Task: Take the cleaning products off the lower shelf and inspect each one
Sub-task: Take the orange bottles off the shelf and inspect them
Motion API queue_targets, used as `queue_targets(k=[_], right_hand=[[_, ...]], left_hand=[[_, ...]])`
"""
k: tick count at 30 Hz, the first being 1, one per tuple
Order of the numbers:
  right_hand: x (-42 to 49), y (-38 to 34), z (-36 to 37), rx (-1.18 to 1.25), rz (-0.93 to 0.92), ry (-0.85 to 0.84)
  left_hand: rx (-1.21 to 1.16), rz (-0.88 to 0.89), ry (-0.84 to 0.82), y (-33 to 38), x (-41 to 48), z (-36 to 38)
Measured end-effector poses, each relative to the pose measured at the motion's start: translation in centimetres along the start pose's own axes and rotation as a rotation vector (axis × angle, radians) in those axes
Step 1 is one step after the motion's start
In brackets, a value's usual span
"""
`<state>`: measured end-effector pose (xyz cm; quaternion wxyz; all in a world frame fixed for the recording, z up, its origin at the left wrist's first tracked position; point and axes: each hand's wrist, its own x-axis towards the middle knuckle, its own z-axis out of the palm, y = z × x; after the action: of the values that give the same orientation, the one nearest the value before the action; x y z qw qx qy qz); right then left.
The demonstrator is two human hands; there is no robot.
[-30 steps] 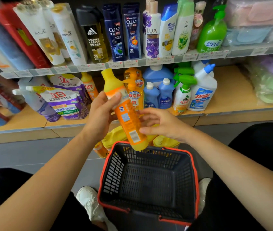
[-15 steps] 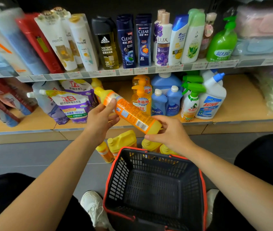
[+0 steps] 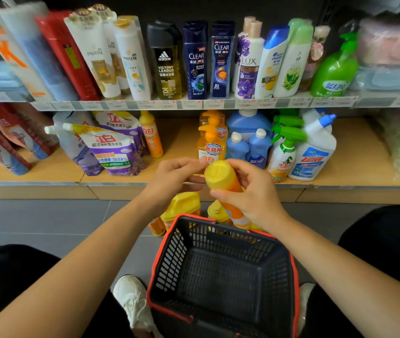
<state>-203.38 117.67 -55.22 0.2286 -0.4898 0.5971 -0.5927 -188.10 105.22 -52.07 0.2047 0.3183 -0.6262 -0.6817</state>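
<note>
1. The person is holding an orange bottle (image 3: 228,191) with a yellow cap in front of the lower shelf (image 3: 169,152), above the far rim of a black basket (image 3: 221,272) with a red edge.
2. The right hand (image 3: 250,193) is wrapping around the bottle's body from the right side, fingers curled over the upper part just below the cap, grasping it firmly.
3. The left hand (image 3: 172,179) is sitting just left of the cap, its fingertips reaching toward the cap's edge; I cannot tell whether they are touching it or gripping anything.
4. The bottle is tilting with its cap pointing up toward the camera and its base pointing down and to the right toward the basket rim, partly hidden behind the right hand.
5. On the lower shelf, beyond the hands, an orange pump bottle (image 3: 210,145) is standing directly behind the held one, with blue bottles (image 3: 247,147) to its right, then a green-trigger spray bottle (image 3: 283,154) and a white bottle (image 3: 313,152) with a blue cap.
6. To the left on the same shelf, a slim orange bottle (image 3: 150,135) is standing upright beside purple and white refill pouches (image 3: 111,147).
7. On the floor between shelf and basket, yellow jugs (image 3: 182,206) are standing close together, partly hidden by the arms and basket.
8. The upper shelf (image 3: 194,103) is carrying shampoo bottles.
</note>
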Motion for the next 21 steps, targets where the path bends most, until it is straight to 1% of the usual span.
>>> queue_targets(k=[3, 8, 11, 14, 17, 21], right_hand=[[-0.2, 0.4, 0.1, -0.055, -0.019, -0.028], [-0.4, 0.4, 0.3, -0.128, -0.022, -0.075], [-0.4, 0.5, 0.3, -0.185, -0.035, -0.083], [-0.3, 0.6, 0.3, -0.227, -0.028, -0.074], [-0.1, 0.5, 0.3, -0.179, -0.009, -0.061], [0.0, 0.4, 0.2, -0.161, 0.011, -0.053]], left_hand=[[0.008, 0.035, -0.015, 0.2, -0.4, 0.6], [0.019, 0.09, 0.061, -0.2, -1.0, 1.1], [0.111, 0.149, 0.076, -0.4, -1.2, 1.4], [0.229, 0.275, 0.041, -0.4, -1.4, 1.2], [0.353, 0.4, -0.029, -0.5, -1.5, 0.7], [0.369, 0.495, -0.067, -1.0, -1.6, 0.9]])
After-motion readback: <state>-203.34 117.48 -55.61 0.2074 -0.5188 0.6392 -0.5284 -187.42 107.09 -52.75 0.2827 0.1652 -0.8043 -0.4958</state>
